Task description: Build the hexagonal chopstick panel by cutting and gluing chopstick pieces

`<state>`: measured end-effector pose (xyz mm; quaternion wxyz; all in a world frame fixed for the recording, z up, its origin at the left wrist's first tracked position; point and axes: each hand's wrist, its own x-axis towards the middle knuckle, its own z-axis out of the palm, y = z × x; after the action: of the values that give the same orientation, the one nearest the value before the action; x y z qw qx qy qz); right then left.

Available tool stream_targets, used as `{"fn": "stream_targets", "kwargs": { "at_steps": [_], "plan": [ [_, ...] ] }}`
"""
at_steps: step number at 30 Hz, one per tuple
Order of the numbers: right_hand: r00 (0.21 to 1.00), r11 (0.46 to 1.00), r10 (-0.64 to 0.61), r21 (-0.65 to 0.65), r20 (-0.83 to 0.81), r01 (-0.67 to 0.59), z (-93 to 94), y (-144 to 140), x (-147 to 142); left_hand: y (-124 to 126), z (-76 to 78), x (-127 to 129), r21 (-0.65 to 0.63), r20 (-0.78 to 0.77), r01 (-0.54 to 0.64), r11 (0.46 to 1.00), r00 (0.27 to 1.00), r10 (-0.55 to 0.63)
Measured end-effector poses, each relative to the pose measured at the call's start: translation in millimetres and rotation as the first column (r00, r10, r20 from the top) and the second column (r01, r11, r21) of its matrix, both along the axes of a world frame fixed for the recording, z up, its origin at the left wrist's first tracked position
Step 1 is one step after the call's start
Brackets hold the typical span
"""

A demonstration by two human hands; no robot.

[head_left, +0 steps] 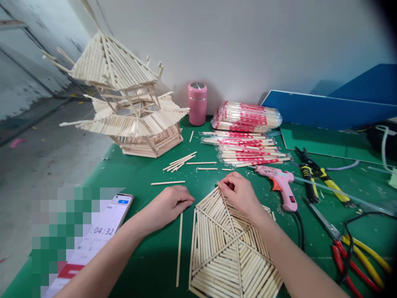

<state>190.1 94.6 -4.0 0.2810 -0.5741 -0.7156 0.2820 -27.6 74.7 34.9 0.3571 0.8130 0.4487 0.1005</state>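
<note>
A many-sided panel of wooden chopstick pieces (214,240) lies flat in front of me, its sticks set in wedge-shaped sections between spokes. At its far corner my right hand (240,194) is closed, thumb and forefinger pinching the end of an edge stick (207,198). My left hand (169,207) rests on the table just left of the panel, its thumb and fingers drawn together; whatever may be between them is hidden. Below that hand a long loose stick (179,252) lies beside the panel, and another stick (167,183) lies beyond it.
A chopstick pagoda model (136,124) stands at the back left. Behind are a pink flask (197,105) and wrapped chopsticks (248,118). To the right lie a pink glue gun (281,184), yellow-black pliers (313,178) and red- and yellow-handled cutters (336,236). A phone (107,225) lies left.
</note>
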Motion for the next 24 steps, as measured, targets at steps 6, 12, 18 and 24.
{"fn": "stream_targets", "kwargs": {
  "at_steps": [6,12,18,24],
  "plan": [
    [1.0,1.0,-0.005,0.008,-0.021,0.005,-1.9,0.3,0.4,-22.9,-6.5,10.3,0.096,-0.036,-0.144,0.985,0.988,0.148],
    [0.999,1.0,-0.01,0.014,-0.039,0.01,0.5,-0.2,-0.8,-27.9,-13.5,21.8,0.143,-0.047,-0.226,0.964,0.971,0.235],
    [0.996,1.0,-0.018,0.009,-0.087,0.019,-2.1,1.1,1.2,-28.7,-13.6,22.4,0.174,-0.049,-0.235,0.956,0.968,0.247],
    [0.985,0.997,-0.075,-0.004,-0.155,0.075,-5.4,6.6,6.7,-30.5,-13.1,22.0,0.194,-0.083,-0.275,0.942,0.952,0.295]
  ]
}}
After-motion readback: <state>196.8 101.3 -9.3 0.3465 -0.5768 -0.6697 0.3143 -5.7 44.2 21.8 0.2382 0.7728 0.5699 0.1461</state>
